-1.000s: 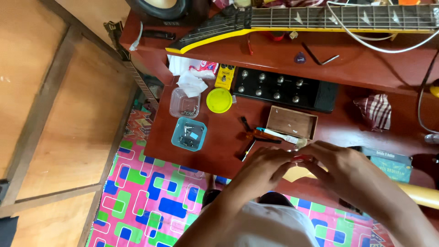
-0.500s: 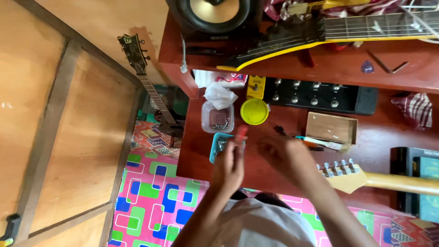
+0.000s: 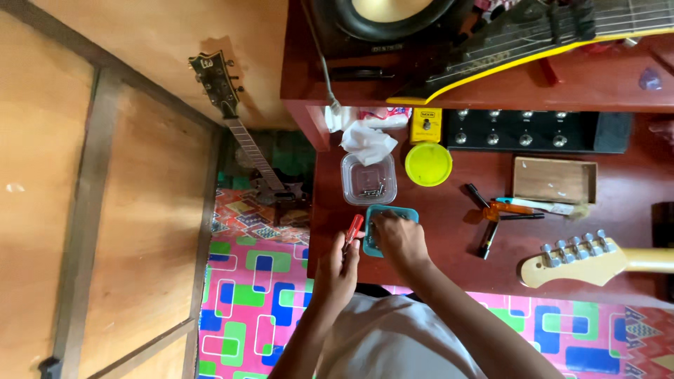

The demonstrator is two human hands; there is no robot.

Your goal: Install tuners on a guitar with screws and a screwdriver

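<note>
At the left of the frame, a wooden panelled wall [image 3: 105, 175] fills the view, and a dark electric guitar [image 3: 235, 133] leans against it with its headstock uppermost. Below it lies a floor mat [image 3: 242, 302] patterned in pink, green and blue.

Moving right, a red-brown surface [image 3: 449, 231] begins. The left hand [image 3: 337, 270] sits at its near edge, closed around a small red-handled screwdriver [image 3: 353, 231], whose tip points up toward the containers. Just beside it, the right hand [image 3: 400, 242] rests over a small blue tray [image 3: 390, 228], fingers dipped inside; whether they pinch anything cannot be told. Directly above the tray stands a clear plastic box [image 3: 368, 179] holding small dark screws, with crumpled white tissue [image 3: 366, 137] above that. A round yellow lid [image 3: 428, 163] lies to the right of the box, below a small yellow effects pedal [image 3: 425, 124].

Further right, a long black multi-switch pedalboard [image 3: 533, 131] runs across the surface. Below it are a shallow wooden box [image 3: 554, 180], several loose hand tools [image 3: 502, 210], and a pale guitar headstock [image 3: 576, 260] at the lower right. Across the upper right, a yellow-edged guitar [image 3: 547, 35] lies beside a speaker [image 3: 379, 21].
</note>
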